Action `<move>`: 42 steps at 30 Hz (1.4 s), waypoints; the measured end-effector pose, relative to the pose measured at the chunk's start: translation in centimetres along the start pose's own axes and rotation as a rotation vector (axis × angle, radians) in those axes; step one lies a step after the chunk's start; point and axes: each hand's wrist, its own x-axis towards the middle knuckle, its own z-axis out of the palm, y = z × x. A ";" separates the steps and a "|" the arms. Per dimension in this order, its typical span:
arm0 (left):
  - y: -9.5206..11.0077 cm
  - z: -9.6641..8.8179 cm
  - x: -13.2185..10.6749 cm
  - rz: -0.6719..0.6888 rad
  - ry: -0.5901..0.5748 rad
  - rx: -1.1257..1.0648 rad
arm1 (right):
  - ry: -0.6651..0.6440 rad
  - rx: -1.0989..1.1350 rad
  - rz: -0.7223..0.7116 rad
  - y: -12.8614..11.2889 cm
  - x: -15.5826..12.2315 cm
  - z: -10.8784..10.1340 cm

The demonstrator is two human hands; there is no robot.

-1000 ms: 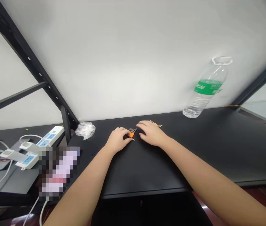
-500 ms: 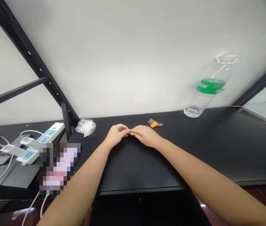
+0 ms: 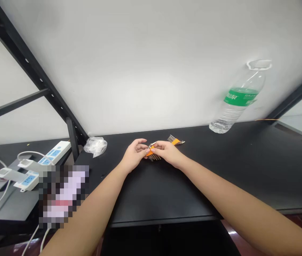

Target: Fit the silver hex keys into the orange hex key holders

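Observation:
My left hand (image 3: pixel 135 153) and my right hand (image 3: pixel 168 153) meet over the black table. Between them they pinch an orange-banded set of thin metal rods (image 3: pixel 151 153). Its rods fan out below the orange part, and a shiny metal end shows above it. Both hands have their fingers closed on the orange part, which partly hides it. Just beyond my right hand lies a second orange-banded set (image 3: pixel 176 141), rods to the left and metal tips to the right. The exact kind of these metal pieces is too small to make out.
A crumpled clear plastic bag (image 3: pixel 95 146) lies left of my hands. A large water bottle (image 3: pixel 238 99) with a green label stands at the back right by the wall. White power strips (image 3: pixel 52 153), cables and a blurred-out phone (image 3: pixel 68 195) are at the left.
The orange-banded set between my hands has turned, so its rods and orange band now show where the fingers mostly covered them before. The view has shifted slightly.

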 end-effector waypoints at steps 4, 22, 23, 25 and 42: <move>0.1 0.0 -0.3 0.053 0.026 0.134 | 0.156 0.261 -0.062 0.0 -0.2 1.6; 1.5 -1.6 -0.9 -0.063 -0.102 -0.081 | -0.113 -0.312 -0.020 -1.1 -1.2 -0.9; 1.6 -1.6 -0.9 -0.077 -0.115 -0.109 | -0.108 -0.320 -0.023 -1.1 -1.3 -0.7; 1.8 -1.6 -1.0 -0.110 -0.130 -0.146 | -0.112 -0.323 -0.042 -0.9 -1.4 -0.3; 1.0 -1.3 -0.5 -0.133 -0.104 -0.140 | -0.190 -0.717 -0.292 -2.7 -2.0 0.4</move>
